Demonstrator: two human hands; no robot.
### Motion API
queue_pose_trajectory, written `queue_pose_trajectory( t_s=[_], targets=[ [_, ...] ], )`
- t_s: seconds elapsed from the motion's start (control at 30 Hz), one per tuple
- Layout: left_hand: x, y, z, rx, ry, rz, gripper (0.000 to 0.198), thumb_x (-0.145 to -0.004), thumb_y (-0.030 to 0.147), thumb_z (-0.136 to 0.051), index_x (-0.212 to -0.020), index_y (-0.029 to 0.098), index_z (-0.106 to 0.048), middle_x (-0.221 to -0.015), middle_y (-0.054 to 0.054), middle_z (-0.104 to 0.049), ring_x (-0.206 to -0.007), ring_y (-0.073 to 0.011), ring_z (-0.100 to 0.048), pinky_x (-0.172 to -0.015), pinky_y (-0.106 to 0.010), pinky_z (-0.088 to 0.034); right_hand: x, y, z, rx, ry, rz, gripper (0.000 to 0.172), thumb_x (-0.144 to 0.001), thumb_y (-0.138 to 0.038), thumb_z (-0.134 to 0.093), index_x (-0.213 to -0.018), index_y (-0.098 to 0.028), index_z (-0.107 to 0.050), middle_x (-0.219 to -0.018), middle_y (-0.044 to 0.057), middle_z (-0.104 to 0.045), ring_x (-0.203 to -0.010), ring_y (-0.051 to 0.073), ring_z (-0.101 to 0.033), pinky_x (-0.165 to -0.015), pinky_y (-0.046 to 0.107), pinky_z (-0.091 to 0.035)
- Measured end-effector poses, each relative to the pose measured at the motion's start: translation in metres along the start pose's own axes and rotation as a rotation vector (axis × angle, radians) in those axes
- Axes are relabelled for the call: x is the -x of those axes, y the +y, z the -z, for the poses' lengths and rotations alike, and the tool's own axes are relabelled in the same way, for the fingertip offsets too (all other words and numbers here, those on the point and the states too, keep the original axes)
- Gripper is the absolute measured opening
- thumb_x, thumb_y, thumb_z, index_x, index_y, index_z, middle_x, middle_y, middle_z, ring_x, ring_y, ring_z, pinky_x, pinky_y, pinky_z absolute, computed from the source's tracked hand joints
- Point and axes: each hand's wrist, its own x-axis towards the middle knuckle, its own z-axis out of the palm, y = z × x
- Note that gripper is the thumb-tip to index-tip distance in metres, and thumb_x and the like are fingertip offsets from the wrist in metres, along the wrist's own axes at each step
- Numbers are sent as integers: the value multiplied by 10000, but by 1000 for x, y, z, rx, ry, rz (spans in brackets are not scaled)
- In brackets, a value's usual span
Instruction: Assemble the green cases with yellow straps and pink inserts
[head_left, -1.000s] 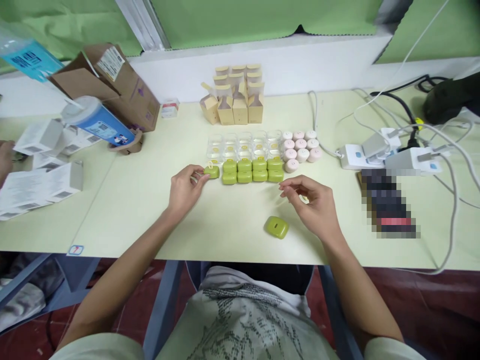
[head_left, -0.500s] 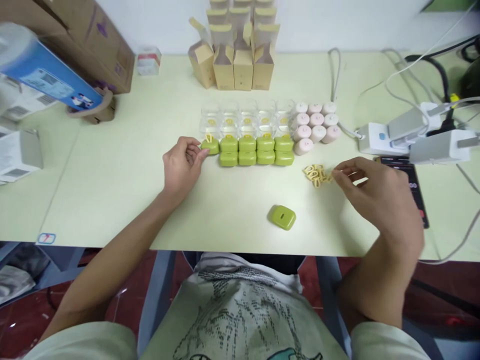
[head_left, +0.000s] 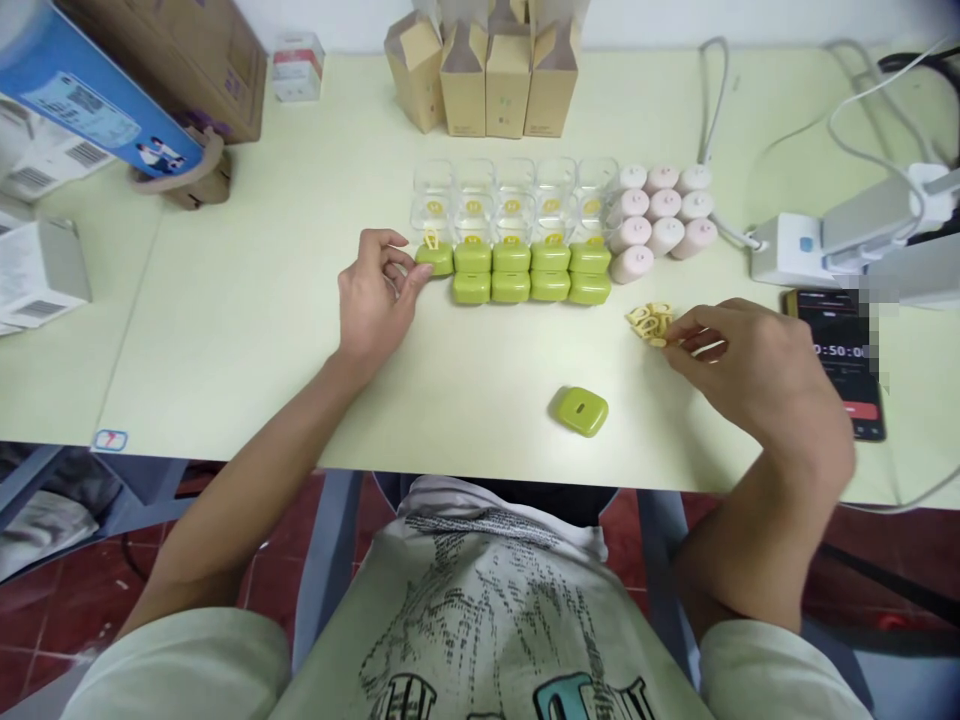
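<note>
Green cases [head_left: 550,286] on tabletop [head_left: 480,385] (wall [head_left: 356,20] behind)

Here was a workshop, small-goods packing by the look of it! Rows upon rows across the counter [head_left: 247,290]: green cases [head_left: 511,288], clear tubs [head_left: 516,180], pink cylinders [head_left: 666,237], with open cartons [head_left: 508,95] lined up behind! And over on the left, barcoded white boxes [head_left: 46,270], a big brown box [head_left: 199,60], even a marked tag [head_left: 112,440] at the edge!
</note>
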Motion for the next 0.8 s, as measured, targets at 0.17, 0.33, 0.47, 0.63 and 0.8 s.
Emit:
queue_pose_trajectory(
  t_s=[0.17, 0.33, 0.47, 0.63, 0.8],
  targets=[
    [23, 53, 14, 19, 26, -260, 340, -1113, 524, -726, -1287, 256, -610, -1215, -48, -728, -898, -156, -683, -728, -351, -533, 9, -5, 10, -95, 142, -35, 35, -867, -200, -759, -873, -229, -779, -887, 55, -815, -693, 228, -743, -819, 432, -594],
    [80, 143, -12, 1, -464, -762, 558, -1095, 503, -727, -1550, 221, -573, -1518, -183, -689, -1382, -352, -652, -1102, -508, -617, 17, -20, 17, -594, 268, 18, 244, -871, -369, -951, -1046, -267, -816, -972, 47, -832, -830, 250, -805, -796, 406, -687],
    [96, 157, -36, -30, -568, -717, 347, -1093, 183, -687, -1440, 198, -679, -1436, -173, -746, -1344, -343, -670, -1092, -506, -626, 14, -35, 9, -834, 272, 155, 295, -862, -377, -1009, -1090, -275, -852, -970, 13, -805, -840, 213, -830, -819, 379, -738],
    [80, 132, -17, 742, -399, -134, 497, -989, 427, -899, -1410, 266, -688, -1374, -132, -789, -1278, -265, -766, -1019, -392, -677, 16, -66, -9, -1098, 304, 324, 194, -890, -328, -992, -964, -242, -835, -1011, 34, -793, -847, 192, -840, -826, 362, -763],
    [70, 127, 9, 1000, -354, 53, 574, -810, 271, -1045, -1323, 301, -788, -1350, -96, -815, -1290, -242, -789, -1039, -347, -691, 20, -95, -28, -1270, 133, 393, 161, -897, -251, -978, -1001, -246, -856, -1061, 50, -805, -902, 177, -834, -809, 321, -756]
  ],
)
